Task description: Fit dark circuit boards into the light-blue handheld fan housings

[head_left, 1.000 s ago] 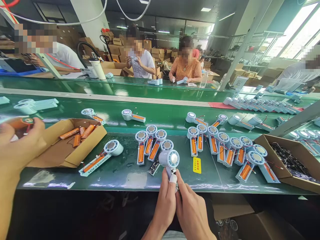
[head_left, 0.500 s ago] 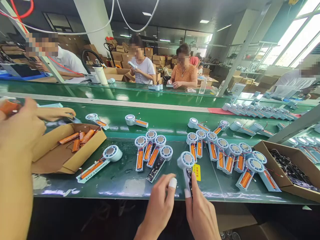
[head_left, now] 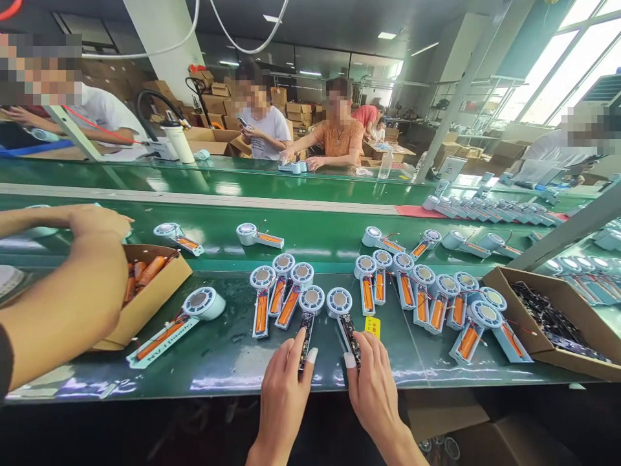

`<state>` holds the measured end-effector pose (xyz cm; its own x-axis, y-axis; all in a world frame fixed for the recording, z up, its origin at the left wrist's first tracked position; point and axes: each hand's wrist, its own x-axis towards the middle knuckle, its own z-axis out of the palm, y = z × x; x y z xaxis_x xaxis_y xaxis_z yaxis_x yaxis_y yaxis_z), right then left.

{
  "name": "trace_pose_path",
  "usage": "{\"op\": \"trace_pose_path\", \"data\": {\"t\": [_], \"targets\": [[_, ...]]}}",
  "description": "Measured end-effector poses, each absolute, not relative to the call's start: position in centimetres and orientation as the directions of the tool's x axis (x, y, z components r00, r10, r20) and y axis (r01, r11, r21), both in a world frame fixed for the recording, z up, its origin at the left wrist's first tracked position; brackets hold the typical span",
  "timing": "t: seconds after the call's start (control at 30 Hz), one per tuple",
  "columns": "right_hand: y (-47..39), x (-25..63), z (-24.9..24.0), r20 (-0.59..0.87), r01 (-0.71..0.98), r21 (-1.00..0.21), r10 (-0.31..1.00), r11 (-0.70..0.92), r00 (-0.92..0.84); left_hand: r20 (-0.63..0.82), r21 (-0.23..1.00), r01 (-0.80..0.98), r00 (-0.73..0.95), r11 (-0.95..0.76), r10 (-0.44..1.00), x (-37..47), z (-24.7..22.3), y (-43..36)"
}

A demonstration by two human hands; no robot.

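Two fans with black circuit boards in their handles lie side by side at the table's front edge. My left hand grips the handle of the left fan, fingers along its board. The right fan has its handle held in my right hand, thumb on one side and fingers on the other. White covers show on both thumbs. Fans with orange batteries stand in a group just left of them, and a larger group spreads out on the right.
A cardboard box of orange batteries is at the left, with a co-worker's arm reaching over it. Another box holds dark parts at the right. Several fans lie on the green belt. People work across the line.
My left hand has taken hold of the left fan's handle. The right fan has come down beside it, still in my right hand. The co-worker's arms at left have moved towards the belt.
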<state>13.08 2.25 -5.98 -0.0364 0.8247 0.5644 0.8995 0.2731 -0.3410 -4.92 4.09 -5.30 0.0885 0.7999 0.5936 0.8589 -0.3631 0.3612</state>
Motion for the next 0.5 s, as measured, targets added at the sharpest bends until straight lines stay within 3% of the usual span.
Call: {"op": "trace_pose_path", "data": {"t": [0.3,0.5], "targets": [[2.3,13.2,-6.2,0.586,0.914,-0.284,0.807,0.289,-0.072,0.647,0.365,0.839,0.082,-0.403,0.758,-5.2,-6.6,4.4],[2.2,13.2,-6.3,0.576,0.899,-0.328,0.816,0.292,-0.055,0.643,0.389,0.825,0.075,-0.41,0.762,-5.2,-5.9,4.3]]}}
